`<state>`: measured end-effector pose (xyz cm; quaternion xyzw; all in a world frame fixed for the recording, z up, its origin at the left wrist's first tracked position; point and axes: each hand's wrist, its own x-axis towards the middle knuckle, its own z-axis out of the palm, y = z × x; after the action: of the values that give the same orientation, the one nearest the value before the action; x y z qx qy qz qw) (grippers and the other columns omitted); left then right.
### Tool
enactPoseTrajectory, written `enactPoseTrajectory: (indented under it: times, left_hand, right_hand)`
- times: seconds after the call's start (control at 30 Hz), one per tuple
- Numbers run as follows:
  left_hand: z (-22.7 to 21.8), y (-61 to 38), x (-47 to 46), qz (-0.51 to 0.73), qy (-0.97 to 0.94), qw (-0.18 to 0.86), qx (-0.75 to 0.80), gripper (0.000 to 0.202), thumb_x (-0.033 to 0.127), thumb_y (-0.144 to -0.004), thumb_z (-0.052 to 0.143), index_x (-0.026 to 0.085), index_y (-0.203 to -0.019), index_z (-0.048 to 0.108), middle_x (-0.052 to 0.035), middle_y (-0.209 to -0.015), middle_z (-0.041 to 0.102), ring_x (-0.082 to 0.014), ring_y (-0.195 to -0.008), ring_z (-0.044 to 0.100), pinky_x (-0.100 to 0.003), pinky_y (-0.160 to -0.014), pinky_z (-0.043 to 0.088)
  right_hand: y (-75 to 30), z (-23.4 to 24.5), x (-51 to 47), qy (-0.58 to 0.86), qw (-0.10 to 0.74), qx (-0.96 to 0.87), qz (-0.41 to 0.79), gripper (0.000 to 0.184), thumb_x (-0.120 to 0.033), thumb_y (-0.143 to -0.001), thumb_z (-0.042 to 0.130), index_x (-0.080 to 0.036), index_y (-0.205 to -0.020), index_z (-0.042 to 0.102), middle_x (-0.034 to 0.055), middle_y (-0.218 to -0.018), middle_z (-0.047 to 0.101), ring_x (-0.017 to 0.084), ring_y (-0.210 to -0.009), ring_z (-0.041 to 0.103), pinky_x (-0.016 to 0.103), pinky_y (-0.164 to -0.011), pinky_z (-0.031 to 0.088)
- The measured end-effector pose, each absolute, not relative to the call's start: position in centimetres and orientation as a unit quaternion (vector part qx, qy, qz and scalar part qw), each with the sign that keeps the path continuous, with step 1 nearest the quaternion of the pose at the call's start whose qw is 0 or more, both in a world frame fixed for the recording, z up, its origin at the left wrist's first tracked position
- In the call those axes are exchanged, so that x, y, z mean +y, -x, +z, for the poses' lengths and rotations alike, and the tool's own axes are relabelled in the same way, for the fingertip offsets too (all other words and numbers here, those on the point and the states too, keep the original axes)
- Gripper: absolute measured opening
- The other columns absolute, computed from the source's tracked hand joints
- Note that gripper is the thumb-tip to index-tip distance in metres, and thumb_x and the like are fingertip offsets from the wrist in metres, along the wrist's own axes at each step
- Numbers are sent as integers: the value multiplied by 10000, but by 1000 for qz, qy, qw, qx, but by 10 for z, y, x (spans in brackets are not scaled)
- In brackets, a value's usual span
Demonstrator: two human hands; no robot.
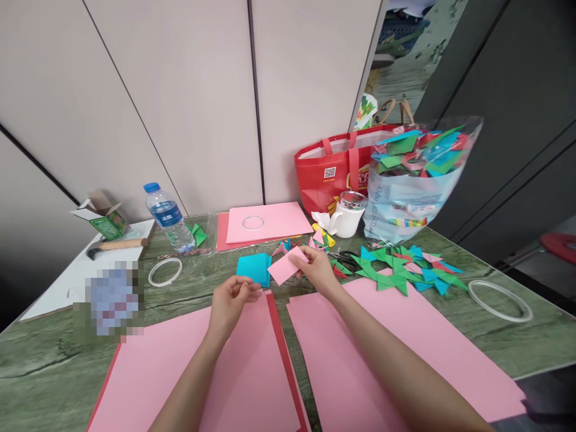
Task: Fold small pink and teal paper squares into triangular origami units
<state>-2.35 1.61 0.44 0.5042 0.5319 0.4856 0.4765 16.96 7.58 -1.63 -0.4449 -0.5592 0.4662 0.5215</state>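
Note:
Between the thumb and fingers of my right hand (315,269) is a small pink sheet of paper (284,267), held up above the table. My left hand (233,300) hovers to its left, fingers curled and thumb near the fingertips; whether anything is pinched there is too small to make out. Just behind the left hand lies a stack of blue paper squares (252,268). Large pink sheets (180,360) with a red sheet's edge showing lie under my left arm. More large pink sheets (405,348) spread beneath my right arm.
Folded green paper pieces (382,270), black scissors (345,259) and a white mug (348,215) stand right of centre. Behind are a red bag (315,174) and a clear bag of folded paper (405,192). A water bottle (168,219), hammer (117,245) and white ring (165,272) lie left.

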Motion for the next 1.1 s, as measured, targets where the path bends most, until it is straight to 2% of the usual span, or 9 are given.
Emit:
enactPoseTrajectory:
  times: [0.1,0.2,0.3,0.43,0.6,0.7,0.8,0.97,1.1]
  left_hand:
    - [1,20,14,490,-586,426,485,438,305,-665,642,177,-1066,520,-106,-1109,612,-228,-951,606,-388,-825,485]
    - [-1,14,10,452,-650,375,481,598,282,-591,719,232,-1149,509,-73,-1206,554,-245,-1099,508,-397,-915,421]
    - [-5,11,9,437,-650,360,507,600,268,-591,715,256,-1158,516,-64,-1200,560,-248,-1055,536,-402,-885,436]
    - [-7,12,11,444,-616,397,516,552,265,-639,667,233,-1168,514,-74,-1195,558,-227,-1001,569,-352,-826,473]
    - [-7,9,9,413,-635,383,528,644,290,-559,731,245,-1168,527,-69,-1235,536,-256,-1060,530,-374,-882,429]
    - [-8,8,9,411,-630,380,538,660,297,-576,721,250,-1197,502,-69,-1242,532,-259,-1083,517,-377,-903,409]
    - [-6,8,9,431,-592,440,519,681,290,-595,709,221,-1229,467,-92,-1225,542,-255,-1055,541,-378,-888,425]
    - [5,9,9,446,-541,522,486,689,311,-635,678,181,-1261,420,-115,-1180,568,-237,-1026,562,-368,-872,444]
    - [7,10,9,458,-525,539,473,577,376,-699,606,171,-1221,466,-90,-1162,586,-229,-1036,550,-329,-838,457]
  right_hand:
    - [-163,-16,70,428,494,-592,471,221,-344,-699,588,-149,-805,577,3,-659,566,74,-401,462,198,-354,388]
    - [-152,-13,60,427,469,-613,470,235,-315,-713,575,-160,-890,585,13,-741,589,60,-393,463,189,-351,377]
    - [-145,-11,53,412,451,-624,487,324,-326,-714,584,-181,-1003,566,41,-905,603,55,-397,496,190,-352,378]
    - [-141,-9,49,370,447,-617,531,420,-342,-698,611,-197,-1085,536,65,-1058,556,49,-425,523,200,-386,422]
    - [-138,-12,47,356,442,-621,541,434,-366,-697,618,-180,-1082,540,40,-891,594,100,-506,556,226,-447,460]
    - [-138,-17,49,336,459,-630,529,454,-341,-645,673,-170,-1049,557,41,-913,588,140,-682,580,247,-588,490]
    - [-138,-20,51,306,463,-634,538,510,-322,-580,724,-161,-1033,556,39,-926,580,160,-779,572,262,-668,486]
    - [-141,-18,52,303,457,-639,539,423,-345,-624,693,-152,-981,574,27,-838,583,129,-692,552,238,-606,478]
    - [-143,-14,51,304,450,-643,540,348,-356,-668,653,-154,-945,590,23,-817,575,122,-661,538,224,-544,472]
